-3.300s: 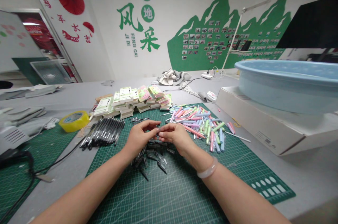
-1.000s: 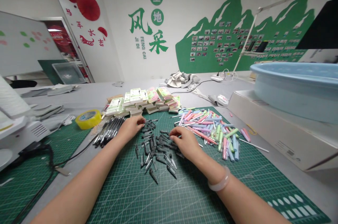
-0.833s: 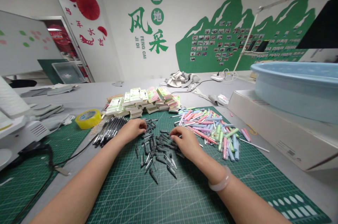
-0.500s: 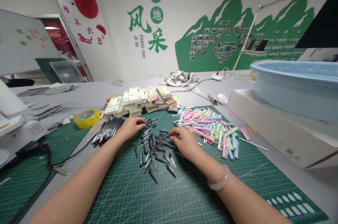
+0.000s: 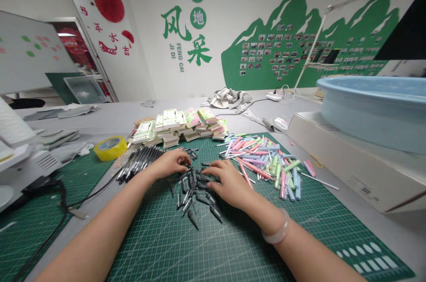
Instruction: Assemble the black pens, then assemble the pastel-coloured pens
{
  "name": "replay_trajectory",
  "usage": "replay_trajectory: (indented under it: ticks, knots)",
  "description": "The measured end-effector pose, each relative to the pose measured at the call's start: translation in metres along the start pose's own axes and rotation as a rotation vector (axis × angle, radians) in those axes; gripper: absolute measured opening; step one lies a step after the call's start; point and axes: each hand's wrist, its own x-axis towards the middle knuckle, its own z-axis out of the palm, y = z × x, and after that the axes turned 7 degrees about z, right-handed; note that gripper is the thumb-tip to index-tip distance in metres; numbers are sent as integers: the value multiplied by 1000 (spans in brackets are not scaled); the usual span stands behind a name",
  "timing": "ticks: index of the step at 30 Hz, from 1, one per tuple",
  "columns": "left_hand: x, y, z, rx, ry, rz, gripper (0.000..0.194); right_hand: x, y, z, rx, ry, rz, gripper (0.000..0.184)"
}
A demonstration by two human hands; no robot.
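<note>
Loose black pen caps (image 5: 189, 189) lie scattered in the middle of the green cutting mat (image 5: 186, 246). My left hand (image 5: 173, 162) reaches to the upper left edge of this heap, its thumb and curved fingers apart, with nothing visible between them. Over the right side of the heap, my right hand (image 5: 228, 181) is lowered, palm down, with thumb and fingers parted around some caps; its fingertips are partly hidden among them. Beside my left forearm lies a row of black pens (image 5: 140, 162), partly covered by that arm.
Pastel pens and caps (image 5: 276, 158) form a heap on the right. Small boxes (image 5: 173, 124) are stacked behind. A yellow tape roll (image 5: 111, 147) and a white machine (image 5: 29, 171) stand left. At right, a blue basin (image 5: 372, 115) rests on a white carton (image 5: 349, 162).
My left hand has moved right and slightly down toward the caps, its thumb and fingers parting. My right hand has shifted slightly left, with its fingers spreading over the heap.
</note>
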Motion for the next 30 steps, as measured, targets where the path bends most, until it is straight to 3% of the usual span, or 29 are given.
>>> replay_trajectory:
  ticks: [4, 9, 14, 16, 30]
  knots:
    - [1, 1, 2, -10, 25, -29, 20, -2, -2, 0, -58, -68, -61, 34]
    - [0, -2, -4, -49, 54, -66, 17, -1, 0, 3, -54, -64, -64, 28]
    - [-9, 4, -13, -113, -232, -98, 15, -2, 1, 5, -45, -62, -54, 25]
    - [-12, 8, -13, -106, -291, -103, 16, -2, 0, 5, -43, -59, -51, 25]
    - [-10, 8, -11, -55, -226, -120, 17, 0, 0, 5, -21, -51, -48, 20]
